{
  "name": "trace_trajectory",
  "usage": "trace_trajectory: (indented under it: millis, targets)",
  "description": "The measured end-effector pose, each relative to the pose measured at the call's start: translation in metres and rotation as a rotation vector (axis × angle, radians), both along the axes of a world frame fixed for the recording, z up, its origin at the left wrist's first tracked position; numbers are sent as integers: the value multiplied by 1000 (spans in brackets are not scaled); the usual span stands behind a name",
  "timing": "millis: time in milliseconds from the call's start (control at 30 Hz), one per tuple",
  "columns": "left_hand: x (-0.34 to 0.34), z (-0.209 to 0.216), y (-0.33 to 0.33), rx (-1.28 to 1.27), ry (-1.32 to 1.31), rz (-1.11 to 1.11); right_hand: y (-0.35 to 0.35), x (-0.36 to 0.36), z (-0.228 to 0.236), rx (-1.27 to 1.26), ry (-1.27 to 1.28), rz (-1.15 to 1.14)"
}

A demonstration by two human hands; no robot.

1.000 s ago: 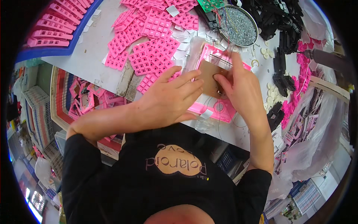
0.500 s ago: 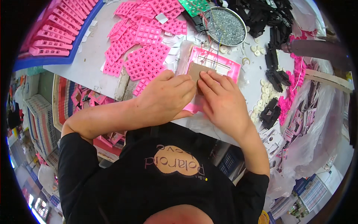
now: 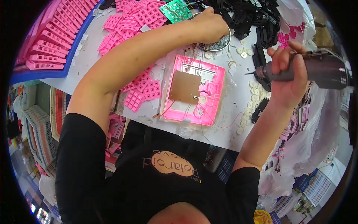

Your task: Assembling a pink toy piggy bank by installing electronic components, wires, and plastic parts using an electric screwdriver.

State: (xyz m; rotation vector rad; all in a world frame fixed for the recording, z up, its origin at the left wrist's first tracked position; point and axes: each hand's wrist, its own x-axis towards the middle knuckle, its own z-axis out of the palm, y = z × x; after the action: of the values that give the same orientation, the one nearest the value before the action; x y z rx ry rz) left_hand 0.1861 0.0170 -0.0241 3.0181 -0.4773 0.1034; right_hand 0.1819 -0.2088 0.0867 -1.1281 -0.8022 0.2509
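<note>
White worktable [image 3: 87, 59] | left hand [image 3: 212, 26] stretched forward over round dish [image 3: 230, 37], grip unclear | right hand [image 3: 284, 61] clamped on screwdriver [image 3: 323, 71]

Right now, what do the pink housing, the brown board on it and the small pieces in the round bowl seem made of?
Pink housing: probably moulded plastic, fairly smooth, judging by its even colour and raised rim.
Brown board: perhaps resin or fibreboard, matte; its flat, plain face leaves this open.
Small pieces: likely metal, shiny, judging by their silvery glitter.
</note>
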Motion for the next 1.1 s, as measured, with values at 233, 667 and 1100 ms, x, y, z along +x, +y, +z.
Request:
trace_trajectory:
  millis: [233,667,1100]
  targets:
    - [8,3,7,-1,-201,60,17,-19,-14,22,49,-114]
    - [-161,22,-21,-699,-223,-82,17,-79,-7,153,185,131]
    - [-195,28,-33,-772,-224,17,26,-107,-8,106,133,190]
